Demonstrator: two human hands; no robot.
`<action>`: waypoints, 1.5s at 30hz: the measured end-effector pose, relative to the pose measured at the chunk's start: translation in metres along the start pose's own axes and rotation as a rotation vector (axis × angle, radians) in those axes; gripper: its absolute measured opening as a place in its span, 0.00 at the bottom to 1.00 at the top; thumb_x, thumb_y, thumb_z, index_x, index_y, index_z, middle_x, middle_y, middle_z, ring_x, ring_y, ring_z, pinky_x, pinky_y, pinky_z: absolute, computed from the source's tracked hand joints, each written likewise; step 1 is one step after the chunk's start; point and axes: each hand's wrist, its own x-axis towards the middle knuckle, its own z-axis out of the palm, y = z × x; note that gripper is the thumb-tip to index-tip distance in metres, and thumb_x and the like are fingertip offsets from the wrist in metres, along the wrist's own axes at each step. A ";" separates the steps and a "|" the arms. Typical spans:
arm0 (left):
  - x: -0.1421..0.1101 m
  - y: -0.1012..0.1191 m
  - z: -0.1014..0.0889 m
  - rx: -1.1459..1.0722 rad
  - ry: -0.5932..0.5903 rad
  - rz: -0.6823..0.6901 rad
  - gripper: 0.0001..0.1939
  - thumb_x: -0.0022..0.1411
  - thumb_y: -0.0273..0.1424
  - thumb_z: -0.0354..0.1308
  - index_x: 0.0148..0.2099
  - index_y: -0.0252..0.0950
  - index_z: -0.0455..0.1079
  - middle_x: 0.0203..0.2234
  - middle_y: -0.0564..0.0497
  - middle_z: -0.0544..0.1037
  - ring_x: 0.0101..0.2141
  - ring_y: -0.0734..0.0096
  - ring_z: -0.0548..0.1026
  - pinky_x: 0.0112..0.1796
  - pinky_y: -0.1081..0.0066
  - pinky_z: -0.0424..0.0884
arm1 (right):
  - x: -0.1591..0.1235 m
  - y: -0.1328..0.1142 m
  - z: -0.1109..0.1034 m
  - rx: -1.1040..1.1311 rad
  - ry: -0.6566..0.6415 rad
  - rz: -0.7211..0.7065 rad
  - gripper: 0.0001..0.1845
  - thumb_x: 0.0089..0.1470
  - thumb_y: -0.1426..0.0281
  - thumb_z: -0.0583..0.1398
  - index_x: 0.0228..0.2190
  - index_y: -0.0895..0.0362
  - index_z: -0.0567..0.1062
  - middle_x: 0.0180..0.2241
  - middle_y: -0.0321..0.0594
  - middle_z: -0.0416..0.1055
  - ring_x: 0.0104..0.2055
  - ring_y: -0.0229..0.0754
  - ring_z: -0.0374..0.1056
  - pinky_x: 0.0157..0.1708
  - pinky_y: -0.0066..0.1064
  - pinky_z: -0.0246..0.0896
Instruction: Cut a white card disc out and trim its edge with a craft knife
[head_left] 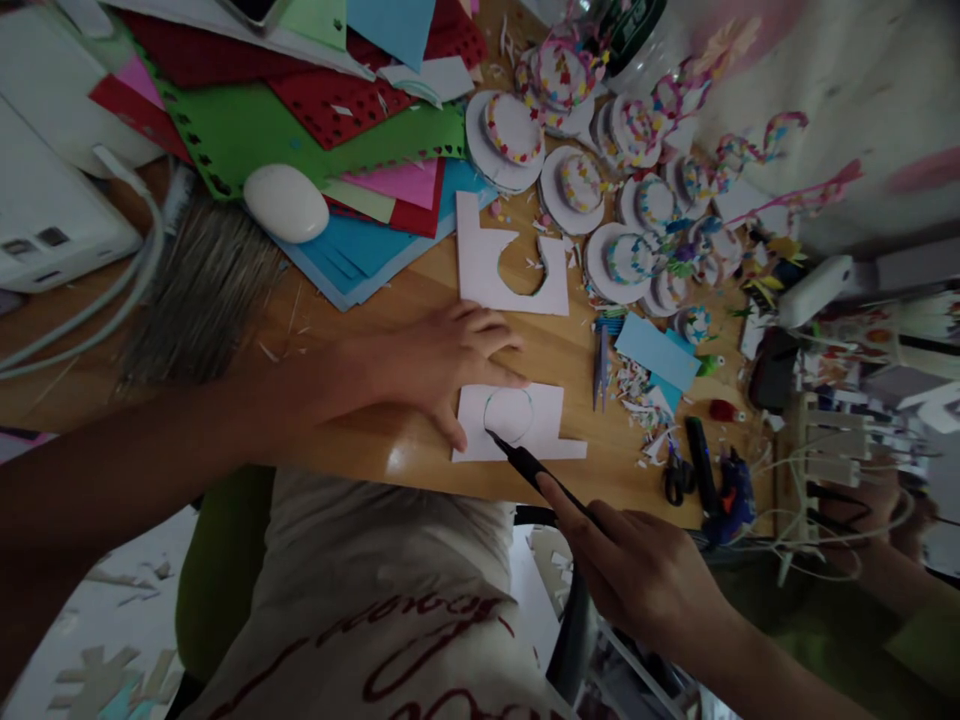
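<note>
As the left hand (469, 345) spreads its fingers against a white card (547, 405) and the right hand (637, 560) pinches a black tool (536, 468), that card lies toward six o'clock on the table (615, 470), coloured sheets (300, 125) toward eleven, decorated discs (570, 190) one, pale wall (840, 90) two.

And here's the white sheet (546, 425), flat near the edge of the wooden desk (559, 350), a narrow strip jutting from its lower right corner, a thin greenish circle (533, 412) drawn on it. Down slants the slim black tool (534, 468), its tapered tip at the circle's left side, apparently touching, though the dim view blurs that.
</note>
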 end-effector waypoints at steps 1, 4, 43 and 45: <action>-0.001 0.002 -0.001 0.003 0.005 -0.002 0.44 0.44 0.56 0.67 0.61 0.44 0.68 0.61 0.40 0.65 0.59 0.43 0.58 0.58 0.50 0.50 | 0.000 -0.002 0.003 -0.003 0.008 0.008 0.38 0.60 0.82 0.47 0.68 0.65 0.41 0.23 0.33 0.64 0.18 0.38 0.61 0.18 0.34 0.52; -0.002 0.012 -0.002 0.039 0.032 -0.025 0.45 0.46 0.60 0.63 0.61 0.40 0.68 0.61 0.37 0.65 0.60 0.42 0.58 0.58 0.50 0.49 | -0.003 -0.010 0.012 -0.024 0.038 0.055 0.38 0.60 0.82 0.46 0.68 0.65 0.38 0.23 0.34 0.65 0.18 0.38 0.62 0.19 0.33 0.53; -0.002 0.019 0.005 0.091 0.010 -0.010 0.50 0.39 0.55 0.68 0.64 0.43 0.65 0.63 0.39 0.62 0.59 0.41 0.59 0.59 0.50 0.47 | -0.010 -0.009 -0.001 0.074 0.099 0.125 0.27 0.65 0.74 0.50 0.64 0.59 0.60 0.22 0.31 0.65 0.19 0.37 0.62 0.21 0.34 0.51; -0.002 0.019 0.004 0.099 0.007 -0.012 0.50 0.40 0.55 0.67 0.64 0.43 0.65 0.63 0.38 0.62 0.59 0.41 0.59 0.59 0.50 0.47 | -0.009 -0.011 -0.001 0.075 0.087 0.133 0.26 0.65 0.74 0.50 0.64 0.59 0.60 0.22 0.31 0.64 0.19 0.37 0.62 0.21 0.34 0.51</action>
